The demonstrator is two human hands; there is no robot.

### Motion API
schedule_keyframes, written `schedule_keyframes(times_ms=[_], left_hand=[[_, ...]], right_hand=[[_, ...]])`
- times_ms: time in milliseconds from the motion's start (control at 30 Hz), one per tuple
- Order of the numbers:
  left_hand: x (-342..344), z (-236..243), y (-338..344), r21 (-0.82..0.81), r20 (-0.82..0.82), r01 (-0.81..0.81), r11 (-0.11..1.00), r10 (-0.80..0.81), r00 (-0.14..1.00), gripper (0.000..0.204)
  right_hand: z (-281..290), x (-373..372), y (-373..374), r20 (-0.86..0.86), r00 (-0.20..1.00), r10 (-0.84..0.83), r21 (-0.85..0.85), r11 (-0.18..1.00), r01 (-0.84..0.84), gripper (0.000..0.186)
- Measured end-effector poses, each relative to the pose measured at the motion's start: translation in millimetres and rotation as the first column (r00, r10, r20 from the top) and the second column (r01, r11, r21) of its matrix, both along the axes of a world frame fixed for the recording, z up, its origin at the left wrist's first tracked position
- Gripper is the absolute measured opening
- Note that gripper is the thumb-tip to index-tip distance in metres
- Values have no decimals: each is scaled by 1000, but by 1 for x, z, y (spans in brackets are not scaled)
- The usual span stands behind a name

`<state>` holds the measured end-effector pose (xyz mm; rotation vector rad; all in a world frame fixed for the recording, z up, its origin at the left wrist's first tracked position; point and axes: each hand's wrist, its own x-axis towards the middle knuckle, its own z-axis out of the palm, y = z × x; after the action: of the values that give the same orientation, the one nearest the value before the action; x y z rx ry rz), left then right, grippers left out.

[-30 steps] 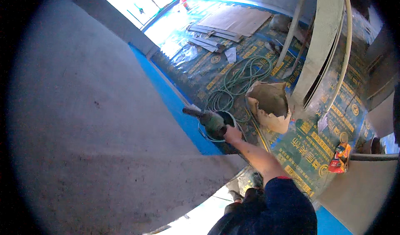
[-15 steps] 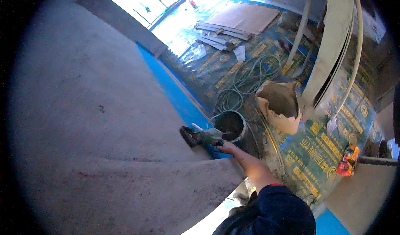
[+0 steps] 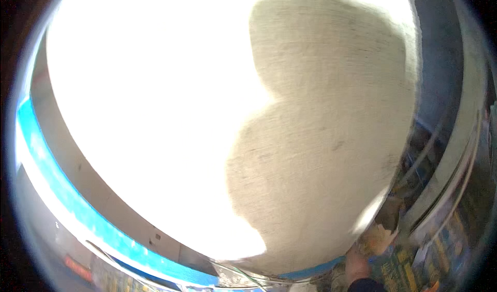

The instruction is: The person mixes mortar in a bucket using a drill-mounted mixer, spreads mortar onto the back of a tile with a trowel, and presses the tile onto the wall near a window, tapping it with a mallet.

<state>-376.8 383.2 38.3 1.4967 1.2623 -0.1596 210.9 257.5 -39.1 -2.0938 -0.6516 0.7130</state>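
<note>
A plastered wall [image 3: 321, 136] takes up most of the view, its left part washed out by light and its right part in shadow. Low on the right, my right forearm [image 3: 357, 266] comes up from a dark sleeve beside the wall's lower corner. The fingers of my right hand are blurred or hidden, so I cannot make out what they hold. Close to that forearm is a torn brown paper bag [image 3: 380, 240]. No part of my left hand shows.
A bright blue band [image 3: 83, 209] curves along the lower left. On the right stands a pale upright board or column [image 3: 440, 173], with a thin pale pipe [image 3: 468, 173] alongside. Printed protective sheeting [image 3: 404, 271] covers the floor at the lower right.
My view has swung up to the wall. My right arm now sits at the lower right edge; the power tool it held and the bucket are out of sight.
</note>
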Motion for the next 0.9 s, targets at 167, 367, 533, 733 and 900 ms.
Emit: schedule_keyframes(times_ms=[167,367,533,733,900], left_hand=[[-144,-69,19,-20,109,-153,988,155,982,40],[-364,-133,-6,-348,331,-443,826,550,766,42],[-479,-131,-21,193,-551,405,894,-243,799,40],[-461,-142,33,-444,-349,-869,220,851,393,14],[-381,-126,133,-387,12,-757,526,824,566,27]], right_hand=[[57,-44,-29,135,985,-106,-76,990,117,44],[81,-143,-69,34,953,-302,-95,948,304,38],[30,-293,-108,-436,857,-277,-460,886,52,32],[-36,-438,-50,-675,724,-143,-546,757,-360,26],[-90,-465,88,-719,692,67,-390,785,-481,21]])
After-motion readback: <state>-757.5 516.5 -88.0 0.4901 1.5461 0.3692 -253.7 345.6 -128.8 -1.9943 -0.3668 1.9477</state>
